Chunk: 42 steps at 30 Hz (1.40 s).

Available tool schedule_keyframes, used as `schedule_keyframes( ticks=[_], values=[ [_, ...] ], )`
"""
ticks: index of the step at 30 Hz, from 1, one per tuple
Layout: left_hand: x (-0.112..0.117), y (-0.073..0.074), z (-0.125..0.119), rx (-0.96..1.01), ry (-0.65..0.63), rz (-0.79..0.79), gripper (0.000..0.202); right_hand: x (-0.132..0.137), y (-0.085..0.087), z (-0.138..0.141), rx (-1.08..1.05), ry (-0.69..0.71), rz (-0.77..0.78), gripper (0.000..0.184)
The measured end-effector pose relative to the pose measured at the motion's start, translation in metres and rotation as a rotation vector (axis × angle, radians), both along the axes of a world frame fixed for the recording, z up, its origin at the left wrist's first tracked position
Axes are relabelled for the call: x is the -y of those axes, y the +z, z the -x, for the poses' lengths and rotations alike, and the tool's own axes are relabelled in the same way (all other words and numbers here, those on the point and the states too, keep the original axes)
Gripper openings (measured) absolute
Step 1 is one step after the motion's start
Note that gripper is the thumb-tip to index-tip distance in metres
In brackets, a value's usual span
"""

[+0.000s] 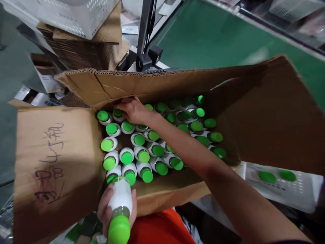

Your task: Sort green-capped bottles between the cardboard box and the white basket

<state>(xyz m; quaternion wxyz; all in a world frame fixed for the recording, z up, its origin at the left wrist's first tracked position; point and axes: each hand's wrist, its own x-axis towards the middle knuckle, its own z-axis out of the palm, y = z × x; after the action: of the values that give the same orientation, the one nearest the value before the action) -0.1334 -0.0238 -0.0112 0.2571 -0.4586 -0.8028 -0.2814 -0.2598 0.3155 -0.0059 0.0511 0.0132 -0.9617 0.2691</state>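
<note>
Left hand [111,208] wraps a green-capped bottle [120,210] at six o'clock beside the carton [162,86], while right hand [133,110] curls onto packed bottles [142,154] at eleven; lifting straight avoids snagging neighbours.

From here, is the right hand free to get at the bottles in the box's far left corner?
Probably yes: the right hand already rests on those bottles inside the open box, with nothing covering them.
</note>
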Motion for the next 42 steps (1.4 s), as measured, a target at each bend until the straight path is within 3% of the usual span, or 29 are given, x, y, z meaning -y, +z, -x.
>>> schedule_keyframes(
  ticks=[7,18,22,27,31,37,42],
  values=[
    [0.001,0.001,0.000,-0.028,0.005,0.048,0.109,0.025,0.015,-0.010,-0.012,0.291,0.035,0.046],
    [-0.003,0.001,0.005,-0.073,-0.026,0.000,0.110,0.030,0.005,-0.014,0.037,0.244,0.174,0.038],
    [-0.005,-0.004,0.004,-0.075,0.002,-0.052,0.096,0.030,0.003,-0.017,0.009,0.241,0.206,0.039],
    [-0.005,-0.007,0.002,-0.054,0.009,-0.080,0.101,0.036,0.011,-0.021,-0.079,0.236,0.207,0.037],
    [-0.005,-0.009,0.003,-0.065,-0.004,-0.112,0.104,0.048,0.020,-0.018,-0.194,0.338,0.166,0.034],
    [-0.008,-0.008,0.004,-0.077,-0.003,-0.124,0.102,0.054,0.026,-0.008,-0.167,0.229,0.202,0.036],
    [-0.009,-0.006,0.005,-0.084,-0.027,-0.123,0.101,0.062,0.032,-0.013,-0.042,0.357,0.040,0.032]
  ],
)
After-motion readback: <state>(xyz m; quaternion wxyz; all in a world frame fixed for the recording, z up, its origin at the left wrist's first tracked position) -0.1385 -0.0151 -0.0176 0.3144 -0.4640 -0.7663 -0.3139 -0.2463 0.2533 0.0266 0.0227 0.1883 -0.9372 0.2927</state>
